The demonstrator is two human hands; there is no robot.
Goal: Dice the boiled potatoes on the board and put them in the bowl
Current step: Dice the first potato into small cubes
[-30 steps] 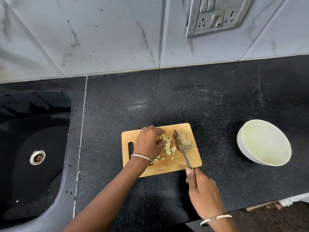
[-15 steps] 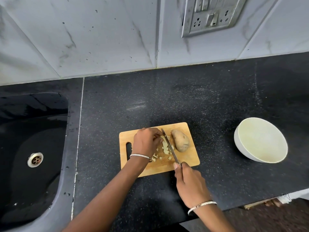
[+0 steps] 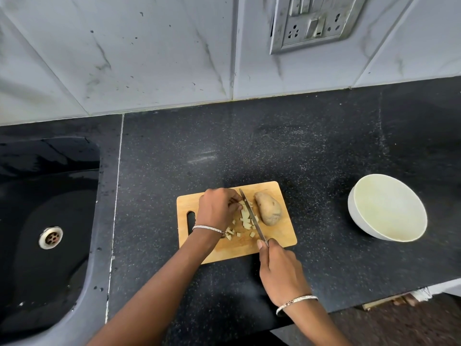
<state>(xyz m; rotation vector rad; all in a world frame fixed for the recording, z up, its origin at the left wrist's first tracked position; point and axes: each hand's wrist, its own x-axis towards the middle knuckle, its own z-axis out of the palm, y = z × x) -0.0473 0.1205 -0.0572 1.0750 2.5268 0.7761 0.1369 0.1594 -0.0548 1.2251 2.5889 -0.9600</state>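
Right grip (image 3: 282, 270) closed on the knife (image 3: 252, 216) handle. Left grip (image 3: 217, 208) has fingers curled, pinning the cut potato (image 3: 245, 218) just left of the blade. Change: the blade has shifted left, away from the whole potato (image 3: 268, 208), and is now down in the cut pile beside the left fingers. Likely still dicing the first one. Everything is on the board (image 3: 279, 236). Bowl (image 3: 359, 226) sits well to the right on the worktop (image 3: 274, 146) and looks empty.

Home kitchen: sink (image 3: 50, 236), tiled wall (image 3: 124, 58), countertop (image 3: 274, 146).

Wooden board (image 3: 234, 248), speckled stone counter (image 3: 274, 146), glossy sink (image 3: 37, 270).
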